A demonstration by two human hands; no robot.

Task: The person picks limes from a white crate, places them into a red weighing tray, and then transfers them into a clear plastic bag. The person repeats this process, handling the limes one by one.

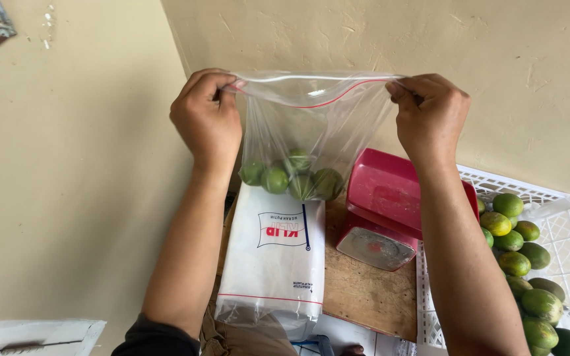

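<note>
I hold a clear zip bag (pixel 311 118) up in the air by its top edge. My left hand (pixel 207 118) pinches the bag's left corner and my right hand (pixel 430 115) pinches the right corner. A red line runs along the bag's mouth. Several green limes (pixel 291 177) sag at the bottom of the bag. Below the bag lies a white pack of plastic bags (pixel 273 257) on a wooden board (pixel 371 290).
A red kitchen scale (pixel 384 207) stands on the board, just right of the hanging bag. A white plastic crate (pixel 562 224) at the right holds several green and yellowish limes (pixel 519 250). Beige walls rise behind and to the left.
</note>
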